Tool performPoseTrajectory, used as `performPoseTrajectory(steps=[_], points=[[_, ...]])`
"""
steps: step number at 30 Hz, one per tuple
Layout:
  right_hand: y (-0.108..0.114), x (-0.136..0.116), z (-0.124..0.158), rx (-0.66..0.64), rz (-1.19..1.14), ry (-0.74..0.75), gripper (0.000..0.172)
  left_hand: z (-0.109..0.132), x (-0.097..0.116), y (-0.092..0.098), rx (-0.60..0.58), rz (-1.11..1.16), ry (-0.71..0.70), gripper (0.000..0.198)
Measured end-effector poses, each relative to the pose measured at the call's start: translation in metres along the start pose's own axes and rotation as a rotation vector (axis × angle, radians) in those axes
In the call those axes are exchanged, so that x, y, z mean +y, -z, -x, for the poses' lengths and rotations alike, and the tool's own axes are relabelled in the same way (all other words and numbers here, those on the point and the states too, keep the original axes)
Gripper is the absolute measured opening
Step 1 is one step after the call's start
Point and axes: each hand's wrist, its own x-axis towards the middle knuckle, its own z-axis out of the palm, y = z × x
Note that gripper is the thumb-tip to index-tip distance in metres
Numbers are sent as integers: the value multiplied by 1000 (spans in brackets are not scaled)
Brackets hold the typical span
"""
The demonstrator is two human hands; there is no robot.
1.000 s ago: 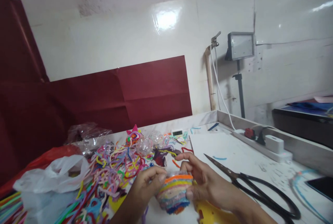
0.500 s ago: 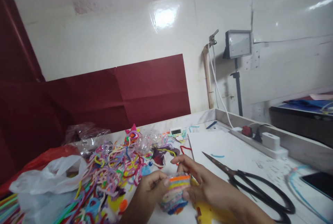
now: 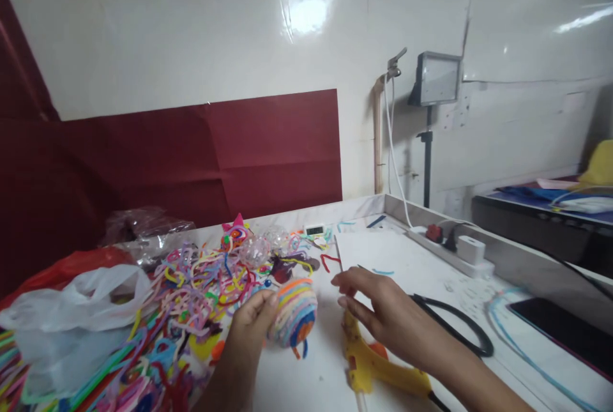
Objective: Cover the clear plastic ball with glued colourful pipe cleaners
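Fuzzy chenille in orange, yellow, pink and blue bands winds round the pipe-cleaner ball [image 3: 295,311], which we hold in our left hand [image 3: 249,322] low over the white table [image 3: 311,380], just left of the middle of our view; we cannot tell whether it rests on the surface. Our left fingers [image 3: 266,300] curl against its left side and grip it, with the thumb on top, while a short loose end hangs beneath the ball. Our right hand [image 3: 385,315] is just beside the ball but apart from it, palm down, its fingers [image 3: 345,279] stretched out, slightly spread and holding nothing. Under that hand lies the yellow glue gun [image 3: 378,367], its nozzle towards the ball. The black scissors [image 3: 454,329] show their handle loops to the right of the wrist, and the blades are hidden behind the hand. To the left of the ball a tangled heap of pipe cleaners [image 3: 205,281] spreads over the table, with a white plastic bag [image 3: 71,313] at its near-left edge and a clear plastic ball [image 3: 256,250] at its far side. A power strip [image 3: 454,251] runs along the raised right edge of the table.
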Motion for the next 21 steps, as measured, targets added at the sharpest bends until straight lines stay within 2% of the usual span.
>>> performPoseTrajectory(steps=[3, 5, 10, 13, 16, 18, 21], points=[[-7, 2, 17, -168, 135, 7, 20, 0, 1, -1, 46, 96, 29, 27], [-18, 5, 26, -212, 145, -4, 19, 1, 4, -3, 71, 129, 37, 26], [-43, -4, 26, -128, -2, 115, 31, 6, 9, -8, 59, 125, 14, 25], [-44, -20, 13, 7, -51, 194, 26, 7, 4, -7, 33, 89, -15, 24], [-39, -30, -6, 116, -70, 239, 25, 4, -3, -4, -66, 25, -34, 28], [-36, -33, -18, 110, -96, 233, 27, 1, -7, -3, -106, -10, -52, 35], [-32, -32, -33, -24, -193, 171, 23, 0, -7, -4, -130, -40, -79, 42]])
